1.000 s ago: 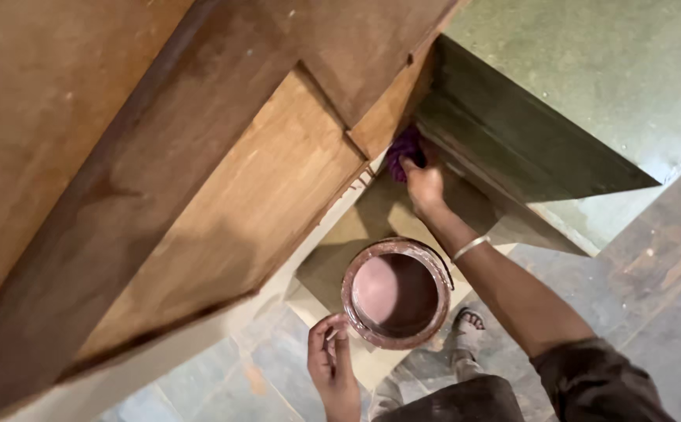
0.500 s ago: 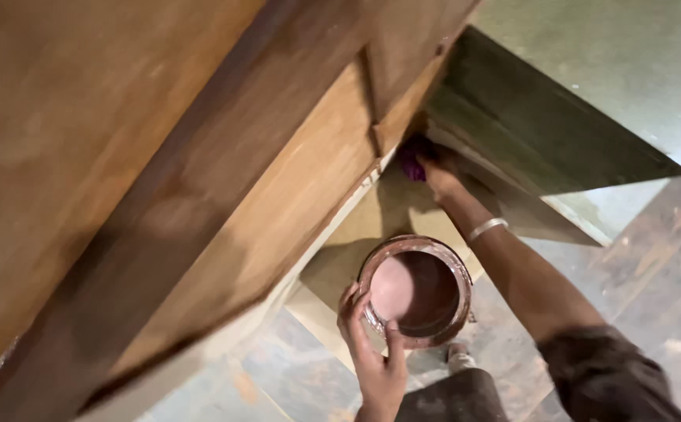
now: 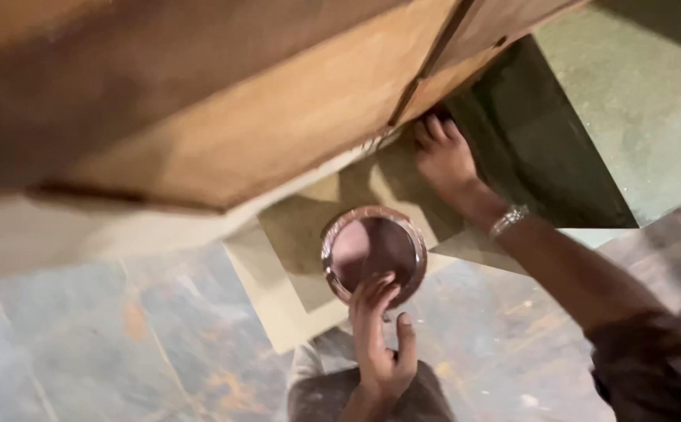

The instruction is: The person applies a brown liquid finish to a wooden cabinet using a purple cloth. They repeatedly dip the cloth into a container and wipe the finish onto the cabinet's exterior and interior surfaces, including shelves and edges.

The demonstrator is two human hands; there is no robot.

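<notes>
The left hand point(image 3: 379, 344) grips the near rim of a round tin point(image 3: 374, 254), fingers curled over the edge and thumb spread out to the side, so it is partly closed on the tin and carrying it. The tin hangs just above and ahead of that hand, kept roughly level, I'd judge so that the reddish-brown liquid inside stays put and within reach of the other arm. Up and to the right of it, the right hand point(image 3: 443, 160) is stretched out with its fingers pushed under the bottom edge of the wooden panel point(image 3: 262, 133); the fingertips are tucked out of sight there, so I cannot tell whether it has hold of anything or how far shut it is. A metal bangle point(image 3: 509, 221) sits on that wrist. Below both hands lie a pale sheet of card point(image 3: 278, 297) and a stained floor point(image 3: 121, 344). Compared with a moment ago, the purple cloth seen at the right hand's fingers no longer shows, the left hand has shifted its hold on the tin's rim, and the wooden panel fills more of the view.
</notes>
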